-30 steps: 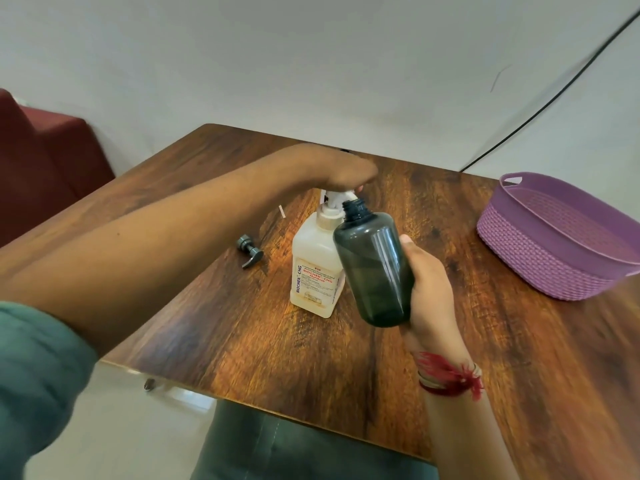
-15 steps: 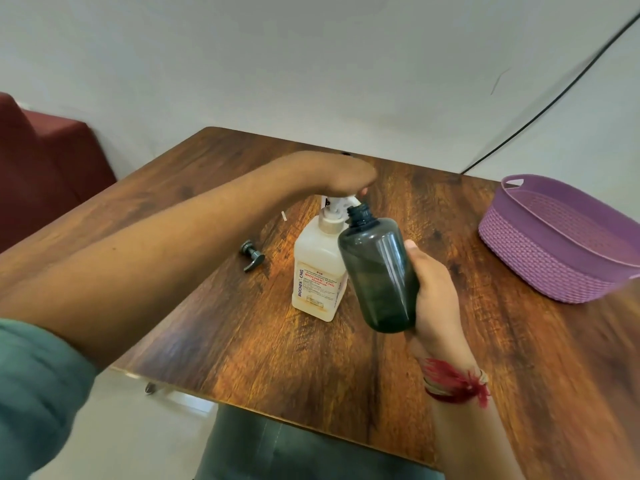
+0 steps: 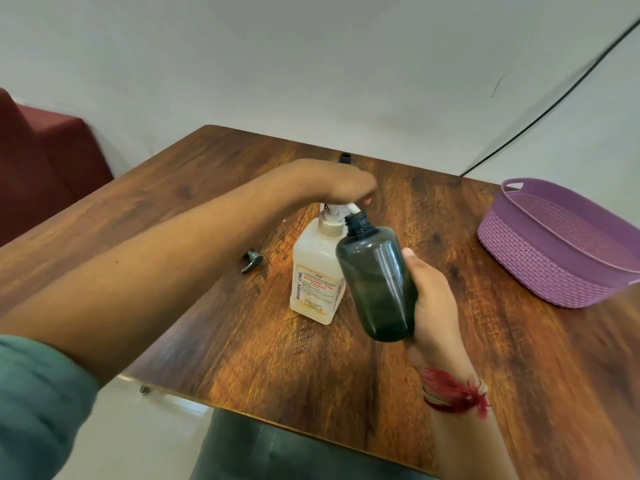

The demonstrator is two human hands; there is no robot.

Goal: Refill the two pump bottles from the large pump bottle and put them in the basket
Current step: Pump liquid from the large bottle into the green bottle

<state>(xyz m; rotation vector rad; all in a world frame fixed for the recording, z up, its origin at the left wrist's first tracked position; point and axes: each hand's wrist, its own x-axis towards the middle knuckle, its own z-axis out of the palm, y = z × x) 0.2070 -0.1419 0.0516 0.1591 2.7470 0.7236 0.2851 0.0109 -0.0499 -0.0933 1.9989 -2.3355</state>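
The large white pump bottle [image 3: 317,282] stands upright mid-table. My left hand [image 3: 341,183] lies on top of its white pump head [image 3: 337,211], fingers curled down over it. My right hand [image 3: 429,299] grips a dark grey translucent bottle [image 3: 377,282], capless and tilted left, its open neck right at the pump's nozzle. The grey bottle's pump cap [image 3: 252,260] lies loose on the table to the left. The purple woven basket [image 3: 554,268] sits at the right with nothing visible in it. A small dark top [image 3: 344,156] pokes up behind my left hand; the rest of that thing is hidden.
The wooden table [image 3: 242,341] ends at a near edge close to my lap. A dark red seat [image 3: 41,161] stands off the table's left side. A black cable [image 3: 540,116] runs down the wall behind the basket.
Both hands stay where they were, the left on the pump head and the right holding the grey bottle at the nozzle. Only the view has shifted slightly.
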